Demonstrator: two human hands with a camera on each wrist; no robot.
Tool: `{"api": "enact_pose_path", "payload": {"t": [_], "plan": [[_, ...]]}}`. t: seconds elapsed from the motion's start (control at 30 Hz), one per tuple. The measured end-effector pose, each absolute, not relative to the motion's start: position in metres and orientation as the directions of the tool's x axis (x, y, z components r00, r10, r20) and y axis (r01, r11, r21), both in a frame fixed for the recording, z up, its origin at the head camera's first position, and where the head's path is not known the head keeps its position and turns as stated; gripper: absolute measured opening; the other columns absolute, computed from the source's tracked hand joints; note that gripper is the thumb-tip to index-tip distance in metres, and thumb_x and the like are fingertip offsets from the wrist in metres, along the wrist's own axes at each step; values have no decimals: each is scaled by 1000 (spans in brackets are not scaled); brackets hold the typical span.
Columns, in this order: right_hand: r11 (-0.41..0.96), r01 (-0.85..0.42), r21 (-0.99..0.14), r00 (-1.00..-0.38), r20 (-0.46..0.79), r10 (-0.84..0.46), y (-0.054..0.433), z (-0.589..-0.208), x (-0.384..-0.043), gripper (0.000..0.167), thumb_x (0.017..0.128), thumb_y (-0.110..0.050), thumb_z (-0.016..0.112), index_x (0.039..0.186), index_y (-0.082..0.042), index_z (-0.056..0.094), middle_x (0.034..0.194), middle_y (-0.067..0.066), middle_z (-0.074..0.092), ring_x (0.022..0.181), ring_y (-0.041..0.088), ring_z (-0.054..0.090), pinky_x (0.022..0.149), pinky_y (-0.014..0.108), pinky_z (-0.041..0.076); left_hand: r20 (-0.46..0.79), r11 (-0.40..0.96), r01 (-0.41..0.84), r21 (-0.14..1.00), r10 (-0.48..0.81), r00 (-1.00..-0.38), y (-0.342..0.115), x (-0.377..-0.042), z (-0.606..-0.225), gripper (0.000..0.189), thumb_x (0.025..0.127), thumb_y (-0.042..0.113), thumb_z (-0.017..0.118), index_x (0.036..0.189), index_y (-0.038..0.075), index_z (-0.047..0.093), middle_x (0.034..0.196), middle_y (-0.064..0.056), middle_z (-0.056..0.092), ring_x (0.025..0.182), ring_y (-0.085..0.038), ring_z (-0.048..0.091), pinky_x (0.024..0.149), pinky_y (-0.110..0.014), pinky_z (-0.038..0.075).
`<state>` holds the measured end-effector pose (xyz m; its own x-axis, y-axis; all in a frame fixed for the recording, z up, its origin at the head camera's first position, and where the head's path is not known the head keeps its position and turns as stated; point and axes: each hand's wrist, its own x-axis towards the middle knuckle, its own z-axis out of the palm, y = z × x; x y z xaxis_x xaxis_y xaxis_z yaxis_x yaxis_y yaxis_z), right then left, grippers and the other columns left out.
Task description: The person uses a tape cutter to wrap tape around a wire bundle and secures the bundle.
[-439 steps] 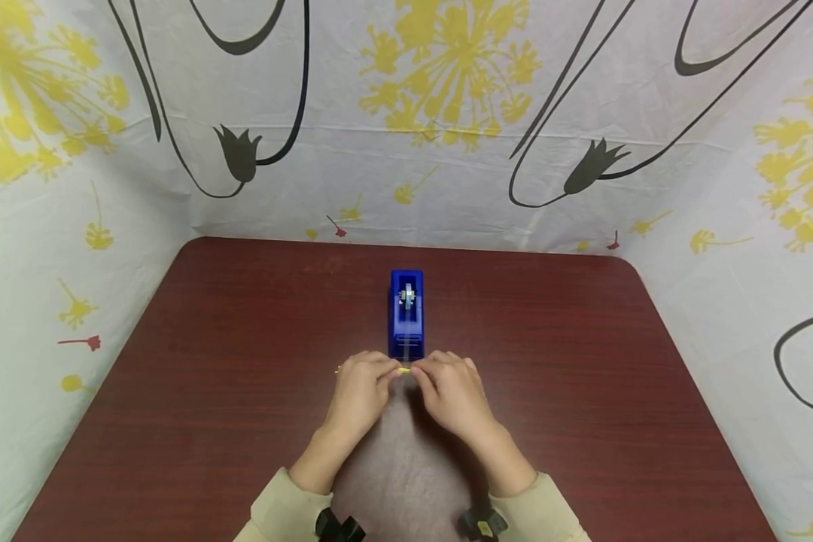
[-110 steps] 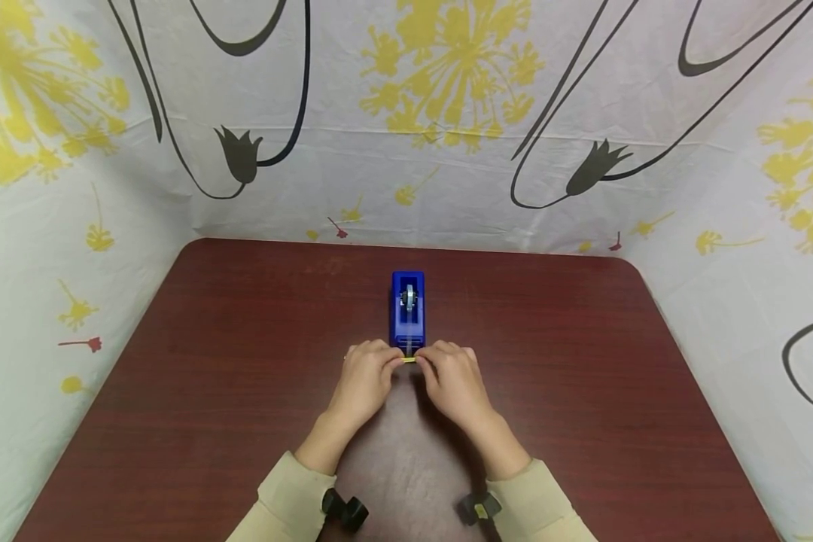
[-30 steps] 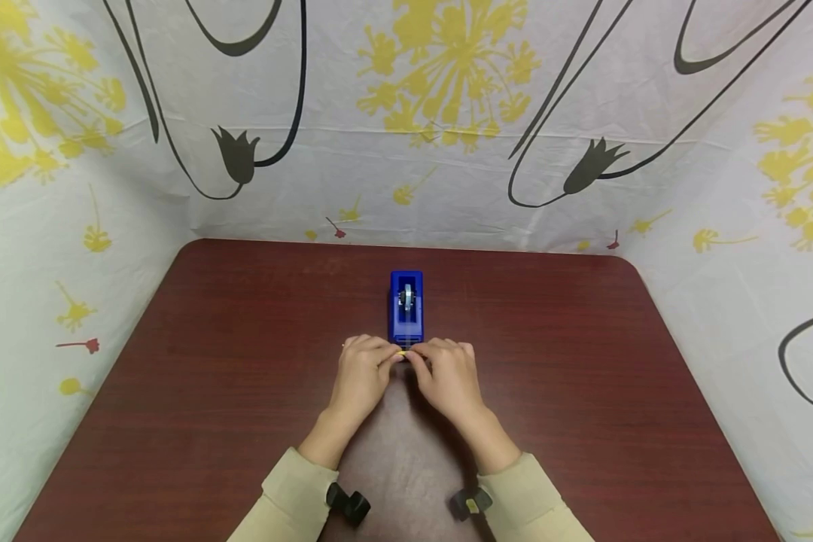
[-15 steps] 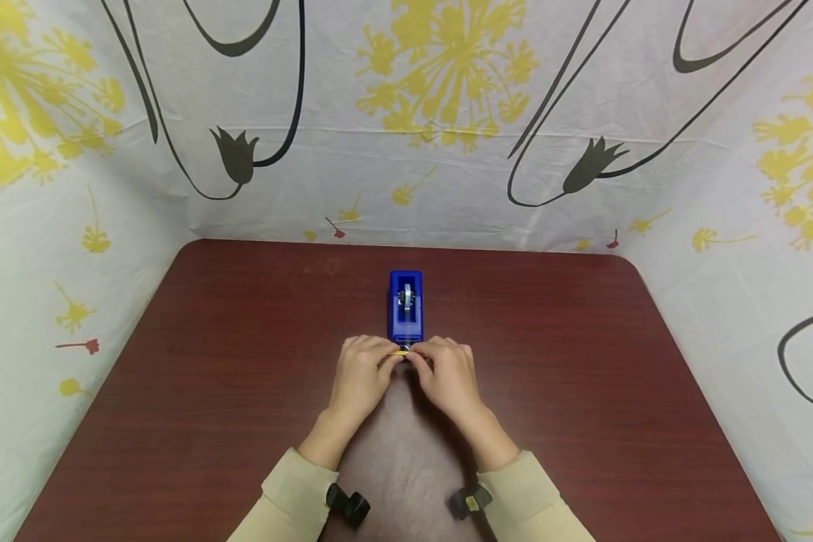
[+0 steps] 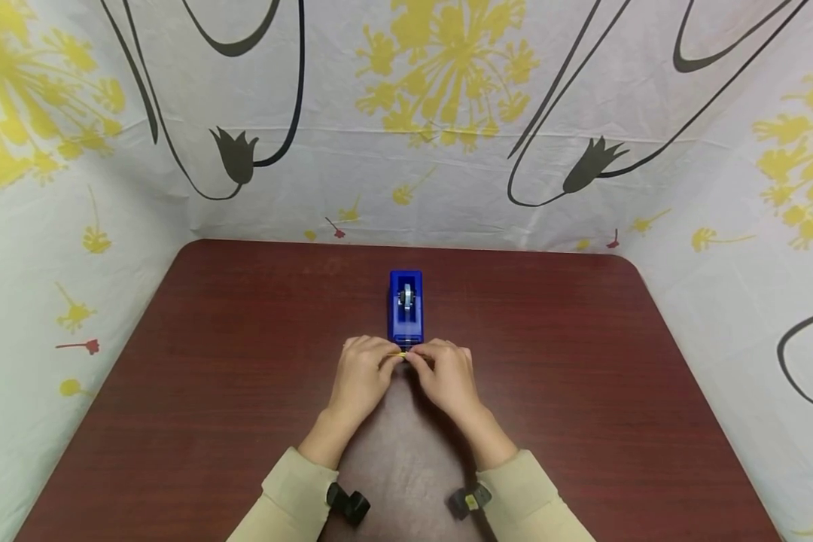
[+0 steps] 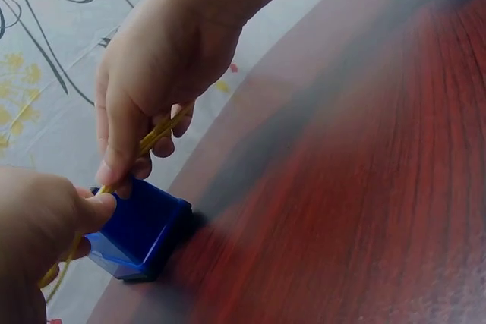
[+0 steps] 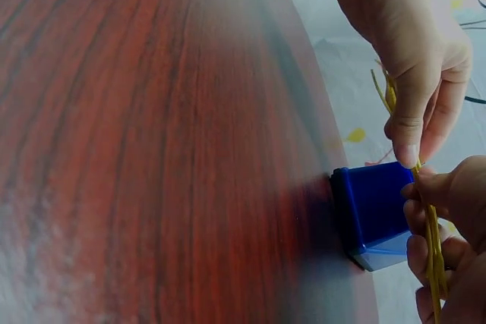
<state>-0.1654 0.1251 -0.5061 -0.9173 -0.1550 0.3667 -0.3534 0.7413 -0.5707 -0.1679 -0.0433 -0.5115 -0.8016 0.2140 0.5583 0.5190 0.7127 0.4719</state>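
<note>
A bundle of thin yellow strands [image 5: 403, 354] lies crosswise at the front end of a blue tape dispenser [image 5: 406, 331]. My left hand [image 5: 361, 380] pinches it between thumb and fingers from the left, and my right hand [image 5: 449, 380] pinches it close by from the right. In the right wrist view the yellow strands [image 7: 434, 256] run past the fingers on both sides, with loose ends sticking up. The blue dispenser [image 6: 137, 221] stands just behind the fingertips in the left wrist view. Whether tape touches the strands is too small to tell.
A tape roll [image 5: 408, 297] sits inside the dispenser. Both stand on a dark red-brown wooden table [image 5: 549, 361]. A white cloth [image 5: 312, 188] with flower prints surrounds the table's back and sides. Black devices [image 5: 348, 504] are worn at both wrists.
Since the oldest frame, both hands have moved forward with the yellow strands, up to the dispenser's front end. Over the last second the strands shift slightly between the fingertips; the dispenser stays put.
</note>
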Motion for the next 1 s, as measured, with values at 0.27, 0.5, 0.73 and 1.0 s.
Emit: {"api": "enact_pose_path", "payload": {"t": [0.27, 0.5, 0.73, 1.0], "plan": [[740, -410, -533, -881, 442, -169, 125, -508, -166, 8, 87, -20, 81, 89, -12, 82, 80, -4, 72, 74, 16, 65, 75, 43, 42, 505, 752, 513, 414, 279, -817, -45, -168, -507, 6, 92, 15, 75, 93, 10, 79, 89, -2, 75, 81, -21, 68, 79, -39, 48], [727, -468, -502, -839, 510, -187, 127, -509, -166, 7, 87, -19, 81, 87, -12, 81, 82, -3, 72, 72, 16, 61, 80, 45, 42, 496, 757, 502, 419, 272, -825, -46, -169, -503, 7, 92, 13, 75, 95, 9, 80, 90, -2, 75, 81, -21, 67, 76, -37, 47], [733, -463, -498, -842, 505, -189, 128, -509, -166, 10, 86, -20, 82, 90, -10, 80, 85, 0, 73, 75, 18, 64, 80, 45, 44, 513, 707, 516, 483, 248, -821, -44, -170, -504, 5, 88, 8, 78, 92, 7, 79, 89, -3, 74, 83, -23, 66, 78, -40, 48], [739, -484, -469, -816, 546, -189, 128, -508, -166, 13, 82, -18, 85, 91, -10, 80, 85, 0, 74, 75, 18, 64, 75, 45, 45, 533, 670, 533, 517, 234, -813, -43, -171, -506, 6, 86, 4, 78, 91, 5, 79, 88, -3, 74, 85, -24, 66, 81, -42, 50]]}}
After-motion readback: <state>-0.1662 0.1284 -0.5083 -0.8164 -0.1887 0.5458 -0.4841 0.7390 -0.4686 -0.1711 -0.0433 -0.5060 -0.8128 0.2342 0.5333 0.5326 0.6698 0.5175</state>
